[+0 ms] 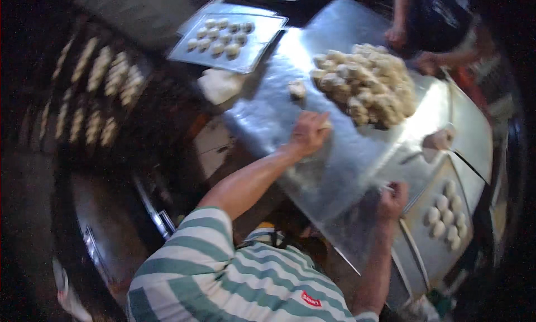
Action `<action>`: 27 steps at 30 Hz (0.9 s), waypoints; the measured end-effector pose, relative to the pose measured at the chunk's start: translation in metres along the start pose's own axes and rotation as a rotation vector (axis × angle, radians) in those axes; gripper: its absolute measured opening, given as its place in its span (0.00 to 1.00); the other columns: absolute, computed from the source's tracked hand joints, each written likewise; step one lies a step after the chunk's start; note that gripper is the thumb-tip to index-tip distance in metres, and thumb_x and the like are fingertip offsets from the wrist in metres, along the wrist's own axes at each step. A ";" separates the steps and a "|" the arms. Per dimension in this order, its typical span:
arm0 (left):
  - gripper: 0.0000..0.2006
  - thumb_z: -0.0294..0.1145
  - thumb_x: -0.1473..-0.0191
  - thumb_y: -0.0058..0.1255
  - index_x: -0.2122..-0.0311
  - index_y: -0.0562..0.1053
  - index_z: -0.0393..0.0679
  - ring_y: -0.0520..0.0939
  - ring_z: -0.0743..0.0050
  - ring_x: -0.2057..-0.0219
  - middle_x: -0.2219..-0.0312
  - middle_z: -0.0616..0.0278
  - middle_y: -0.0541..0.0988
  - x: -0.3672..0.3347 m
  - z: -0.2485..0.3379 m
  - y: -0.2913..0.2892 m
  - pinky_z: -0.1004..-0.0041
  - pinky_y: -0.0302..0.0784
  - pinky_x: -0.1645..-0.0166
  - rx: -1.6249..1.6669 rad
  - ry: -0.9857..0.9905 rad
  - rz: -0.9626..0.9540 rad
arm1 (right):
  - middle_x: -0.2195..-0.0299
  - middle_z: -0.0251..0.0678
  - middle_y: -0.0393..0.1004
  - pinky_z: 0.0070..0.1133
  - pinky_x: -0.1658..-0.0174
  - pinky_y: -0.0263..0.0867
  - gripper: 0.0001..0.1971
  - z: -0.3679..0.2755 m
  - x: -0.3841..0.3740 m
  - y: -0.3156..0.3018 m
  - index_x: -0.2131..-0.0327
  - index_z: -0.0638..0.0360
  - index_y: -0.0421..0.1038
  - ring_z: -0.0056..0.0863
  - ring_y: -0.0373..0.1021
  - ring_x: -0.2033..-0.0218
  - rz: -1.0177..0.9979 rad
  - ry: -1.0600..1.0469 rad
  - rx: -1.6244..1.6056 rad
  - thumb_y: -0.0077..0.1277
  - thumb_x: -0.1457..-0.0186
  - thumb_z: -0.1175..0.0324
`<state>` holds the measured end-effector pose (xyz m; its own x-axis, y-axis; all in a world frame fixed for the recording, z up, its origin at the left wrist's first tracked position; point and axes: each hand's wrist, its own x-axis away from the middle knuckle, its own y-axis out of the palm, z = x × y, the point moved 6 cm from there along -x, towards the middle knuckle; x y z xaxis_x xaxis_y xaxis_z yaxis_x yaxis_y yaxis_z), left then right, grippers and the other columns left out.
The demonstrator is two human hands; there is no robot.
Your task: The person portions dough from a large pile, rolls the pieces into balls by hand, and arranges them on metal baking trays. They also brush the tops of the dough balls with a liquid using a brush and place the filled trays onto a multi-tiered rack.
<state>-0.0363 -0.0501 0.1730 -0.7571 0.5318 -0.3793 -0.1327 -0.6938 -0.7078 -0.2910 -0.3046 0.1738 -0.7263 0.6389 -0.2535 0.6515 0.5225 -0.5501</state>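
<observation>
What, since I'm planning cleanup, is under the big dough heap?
The metal tabletop shows around the dough heap; whatever lies directly beneath is covered and cannot be seen.

A green-and-white striped, short-sleeved shirt [245,277] (with a small red label [311,299]).

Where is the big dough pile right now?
In the head view, the dough pile sits on the metal table, upper right of center, beyond the left hand.
</observation>
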 end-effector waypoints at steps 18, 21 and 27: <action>0.18 0.33 0.42 0.49 0.46 0.75 0.51 0.81 0.45 0.56 0.57 0.46 0.82 0.015 -0.031 0.013 0.49 0.74 0.46 -0.053 -0.067 -0.252 | 0.67 0.43 0.75 0.39 0.55 0.63 0.06 0.002 0.041 -0.008 0.60 0.57 0.74 0.46 0.70 0.61 -0.023 -0.136 0.405 0.53 0.40 0.69; 0.23 0.31 0.44 0.50 0.42 0.72 0.53 0.81 0.43 0.59 0.63 0.47 0.81 0.054 0.002 0.006 0.48 0.74 0.51 -0.129 0.073 -0.291 | 0.67 0.43 0.75 0.39 0.55 0.63 0.06 -0.038 0.053 0.013 0.60 0.56 0.75 0.46 0.70 0.62 -0.074 -0.240 0.383 0.54 0.41 0.70; 0.27 0.29 0.45 0.49 0.38 0.70 0.56 0.80 0.46 0.61 0.63 0.50 0.82 -0.022 0.014 0.019 0.49 0.75 0.54 -0.153 0.335 -0.280 | 0.69 0.45 0.76 0.35 0.57 0.66 0.09 -0.001 -0.037 0.008 0.59 0.56 0.78 0.44 0.72 0.62 -0.037 -0.317 0.422 0.51 0.42 0.72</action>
<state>-0.0315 -0.0816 0.1767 -0.4539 0.8335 -0.3151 -0.1871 -0.4349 -0.8808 -0.2588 -0.3231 0.1797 -0.8205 0.3881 -0.4197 0.5265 0.2272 -0.8192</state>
